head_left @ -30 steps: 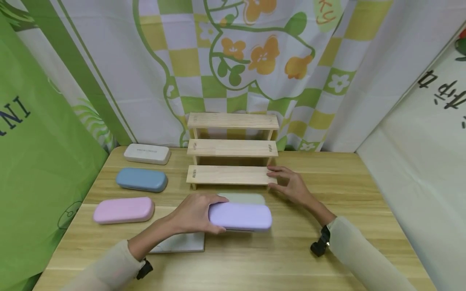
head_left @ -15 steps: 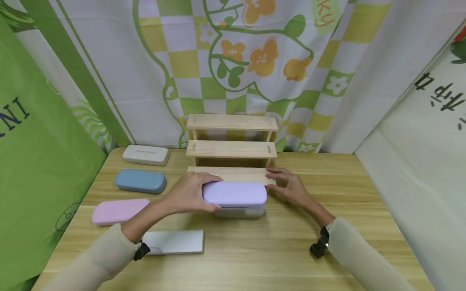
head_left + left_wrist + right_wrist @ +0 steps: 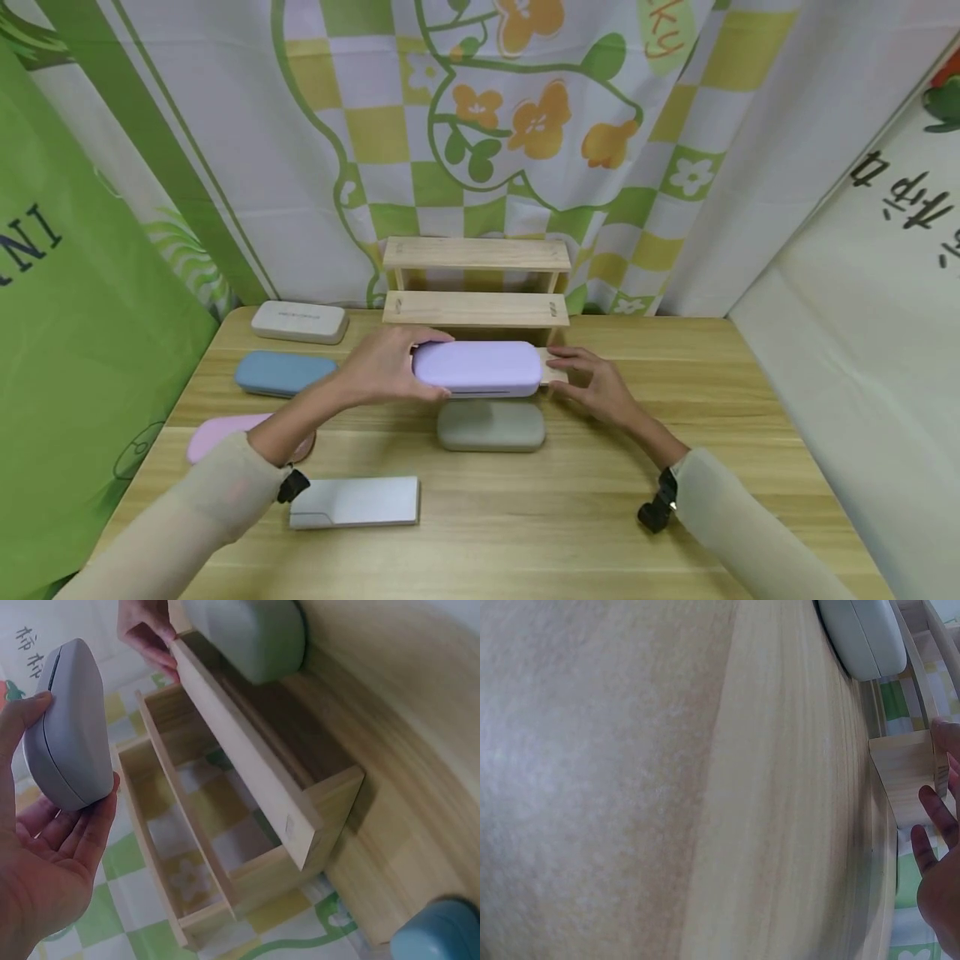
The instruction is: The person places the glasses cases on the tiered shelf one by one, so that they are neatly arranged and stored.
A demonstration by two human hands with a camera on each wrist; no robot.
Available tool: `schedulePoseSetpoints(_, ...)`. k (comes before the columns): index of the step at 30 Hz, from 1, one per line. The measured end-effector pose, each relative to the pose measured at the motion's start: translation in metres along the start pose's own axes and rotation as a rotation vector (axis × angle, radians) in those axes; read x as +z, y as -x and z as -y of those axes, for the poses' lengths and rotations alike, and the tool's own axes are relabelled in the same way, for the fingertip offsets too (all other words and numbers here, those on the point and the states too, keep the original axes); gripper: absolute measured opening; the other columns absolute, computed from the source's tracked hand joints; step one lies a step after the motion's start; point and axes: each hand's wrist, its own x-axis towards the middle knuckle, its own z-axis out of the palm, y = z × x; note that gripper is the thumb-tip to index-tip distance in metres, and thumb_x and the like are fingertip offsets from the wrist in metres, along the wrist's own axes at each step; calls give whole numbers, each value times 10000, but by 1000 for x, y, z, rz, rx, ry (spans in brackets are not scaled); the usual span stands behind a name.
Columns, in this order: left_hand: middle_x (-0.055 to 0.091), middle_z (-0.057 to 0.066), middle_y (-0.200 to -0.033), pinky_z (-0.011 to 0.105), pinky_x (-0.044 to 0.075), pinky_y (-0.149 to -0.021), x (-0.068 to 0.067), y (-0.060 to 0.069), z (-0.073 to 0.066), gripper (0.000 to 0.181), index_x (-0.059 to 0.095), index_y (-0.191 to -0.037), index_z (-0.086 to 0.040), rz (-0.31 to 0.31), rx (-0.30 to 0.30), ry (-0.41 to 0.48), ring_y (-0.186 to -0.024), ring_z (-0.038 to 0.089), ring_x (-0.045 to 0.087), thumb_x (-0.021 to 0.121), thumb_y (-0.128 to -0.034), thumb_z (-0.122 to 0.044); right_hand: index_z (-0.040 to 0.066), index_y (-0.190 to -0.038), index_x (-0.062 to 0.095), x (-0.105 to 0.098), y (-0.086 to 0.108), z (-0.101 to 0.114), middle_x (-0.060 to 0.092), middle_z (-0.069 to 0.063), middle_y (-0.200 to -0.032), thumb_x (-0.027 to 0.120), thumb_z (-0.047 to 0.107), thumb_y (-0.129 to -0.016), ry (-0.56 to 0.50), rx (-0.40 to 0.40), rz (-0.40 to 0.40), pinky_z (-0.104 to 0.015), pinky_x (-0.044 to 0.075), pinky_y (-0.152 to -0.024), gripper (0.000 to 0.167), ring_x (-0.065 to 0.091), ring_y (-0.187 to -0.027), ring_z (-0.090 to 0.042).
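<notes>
My left hand (image 3: 384,367) grips the left end of a lilac case (image 3: 477,367), which covers most of the lowest step in the head view. A gap separates the lilac case (image 3: 71,727) from the wooden shelf (image 3: 240,742) in the left wrist view. Thumb and fingers of my right hand (image 3: 600,385) hold the right end of the three-tier wooden shelf (image 3: 476,308) at its lowest step (image 3: 553,367). A grey-green case (image 3: 491,426) lies on the table just in front of the shelf.
White (image 3: 300,322), blue (image 3: 281,372) and pink (image 3: 225,435) cases lie at the left of the table (image 3: 600,517), the pink one partly behind my left forearm. A flat white case (image 3: 367,502) lies nearer the front. A patterned curtain (image 3: 540,192) hangs behind the shelf.
My left hand has carried the lilac case away from me, from over the grey-green case to over the lowest step. My right hand has stayed at the shelf's end.
</notes>
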Motion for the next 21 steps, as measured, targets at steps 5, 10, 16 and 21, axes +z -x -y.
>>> schedulePoseSetpoints(5, 772, 110, -1231, 396, 583, -785, -9, -10, 3, 735, 746, -1319, -96, -7, -2, 0, -1013, 248, 729, 939, -693, -430, 4, -1221, 773, 0, 0, -3, 682, -176, -1396, 853, -4, -866, 8, 5, 3, -147, 353, -1146, 364, 599, -1326, -413)
schedulePoseSetpoints(10, 769, 131, -1231, 416, 590, -798, -18, -22, 7, 725, 732, -1335, -69, -20, 5, 9, -1013, 263, 730, 943, -716, -383, 23, -1229, 775, 0, 0, -2, 681, -162, -1402, 850, -11, -867, 12, 16, 10, -158, 341, -1162, 371, 589, -1341, -398)
schedulePoseSetpoints(16, 761, 164, -1226, 429, 587, -793, -25, -34, 12, 725, 715, -1352, -42, -24, -13, 47, -993, 287, 721, 941, -735, -348, 19, -1233, 774, 0, 0, -2, 679, -168, -1401, 846, -27, -865, 9, 9, 14, -153, 341, -1162, 378, 584, -1343, -403)
schedulePoseSetpoints(21, 762, 144, -1214, 422, 573, -798, -29, -47, 16, 710, 727, -1337, -66, -36, -20, 60, -984, 272, 708, 937, -728, -364, 6, -1231, 770, 0, 0, -3, 679, -175, -1399, 843, -43, -859, 7, -5, 10, -146, 348, -1156, 382, 593, -1331, -410)
